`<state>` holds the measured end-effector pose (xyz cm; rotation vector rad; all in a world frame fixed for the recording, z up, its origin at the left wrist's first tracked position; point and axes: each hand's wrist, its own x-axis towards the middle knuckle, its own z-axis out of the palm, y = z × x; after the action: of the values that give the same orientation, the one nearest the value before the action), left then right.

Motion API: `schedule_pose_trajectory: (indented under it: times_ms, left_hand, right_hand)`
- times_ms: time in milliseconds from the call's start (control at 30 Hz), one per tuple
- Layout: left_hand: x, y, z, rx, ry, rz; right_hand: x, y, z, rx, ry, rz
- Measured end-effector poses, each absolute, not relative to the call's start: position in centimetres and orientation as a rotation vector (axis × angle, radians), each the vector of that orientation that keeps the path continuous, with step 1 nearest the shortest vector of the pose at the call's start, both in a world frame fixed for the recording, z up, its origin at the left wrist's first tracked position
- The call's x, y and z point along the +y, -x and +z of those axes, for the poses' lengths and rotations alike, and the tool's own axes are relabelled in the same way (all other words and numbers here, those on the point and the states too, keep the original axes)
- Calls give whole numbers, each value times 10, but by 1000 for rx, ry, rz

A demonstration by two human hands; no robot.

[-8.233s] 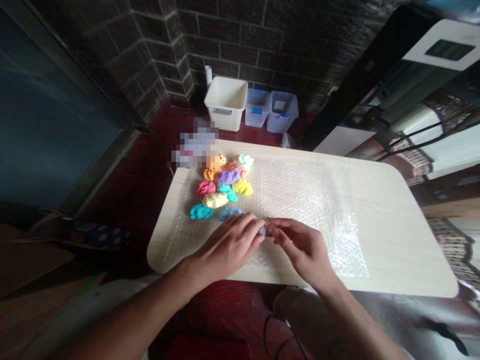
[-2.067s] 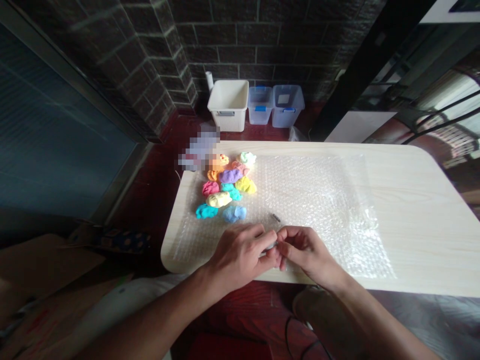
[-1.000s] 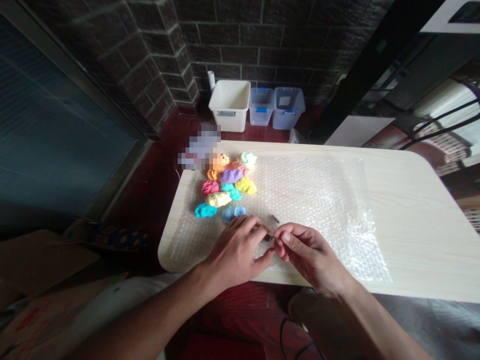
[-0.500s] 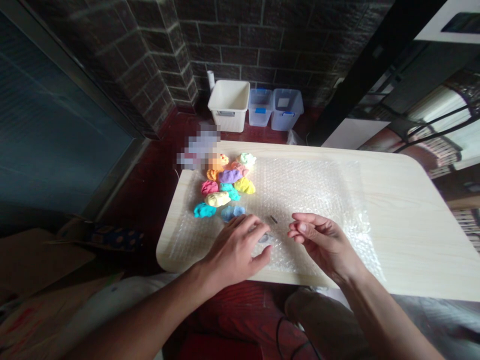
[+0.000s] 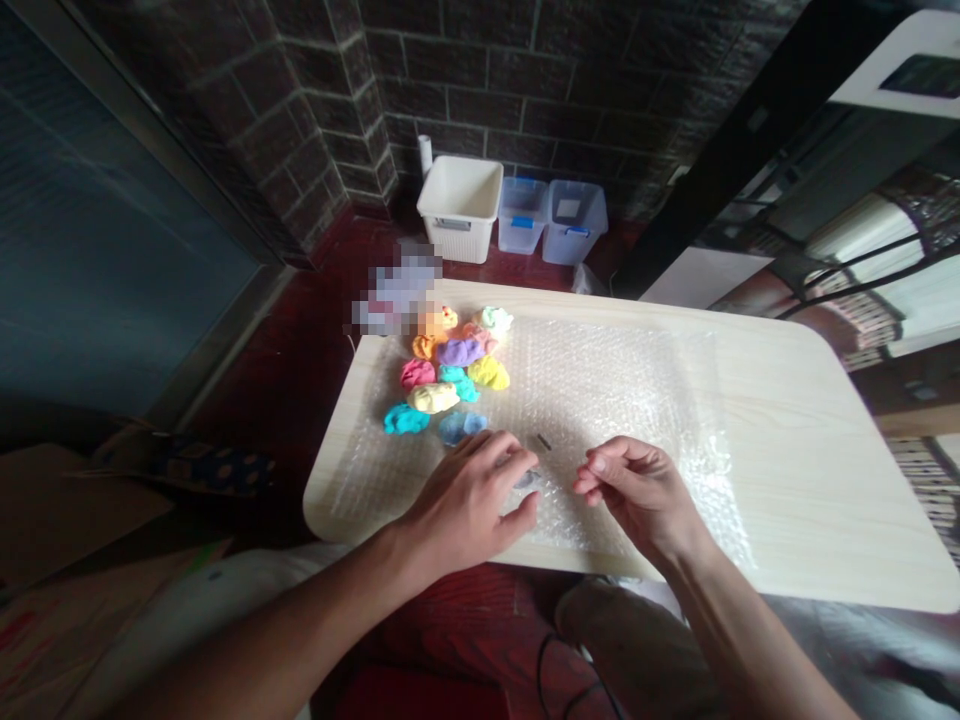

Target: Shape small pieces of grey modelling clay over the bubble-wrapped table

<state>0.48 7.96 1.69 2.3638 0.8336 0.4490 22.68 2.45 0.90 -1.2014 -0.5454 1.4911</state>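
Observation:
My left hand (image 5: 476, 500) rests low over the bubble wrap (image 5: 600, 375), thumb apart from the fingers. Part of a greyish lump or disc (image 5: 529, 479) shows beside its fingertips; the rest is hidden. My right hand (image 5: 634, 492) hovers to the right, thumb pressed to the fingertips in a pinch; whatever it holds cannot be made out. Between the hands lies a short dark stick (image 5: 544, 442). Just beyond my left hand sits a blue clay-like lump (image 5: 461, 428). Several bright soft lumps cluster at the left, among them a purple one (image 5: 460, 352) and a yellow one (image 5: 489, 373).
The pale wooden table (image 5: 795, 450) has a rounded left corner near my left forearm. Beyond it on the floor stand a white bin (image 5: 459, 220) and two clear plastic boxes, one (image 5: 575, 225) at the right. A dark brick wall rises behind.
My right hand has dropped slightly and turned, its fingers curling closer together. My left hand stays nearly in place. The whole view has shifted a little.

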Motion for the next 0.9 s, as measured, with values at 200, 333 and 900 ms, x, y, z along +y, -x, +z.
schedule_pose_trajectory:
  times_ms: [200, 333, 900]
  left_hand:
    - [79, -4, 16, 832, -2362, 445]
    - [79, -5, 15, 840, -2360, 452]
    - [79, -4, 16, 837, -2359, 455]
  right_hand:
    - [24, -224, 10, -513, 1188, 1567]
    - [24, -221, 11, -580, 1141, 1556]
    - [19, -221, 22, -534, 942, 1635]
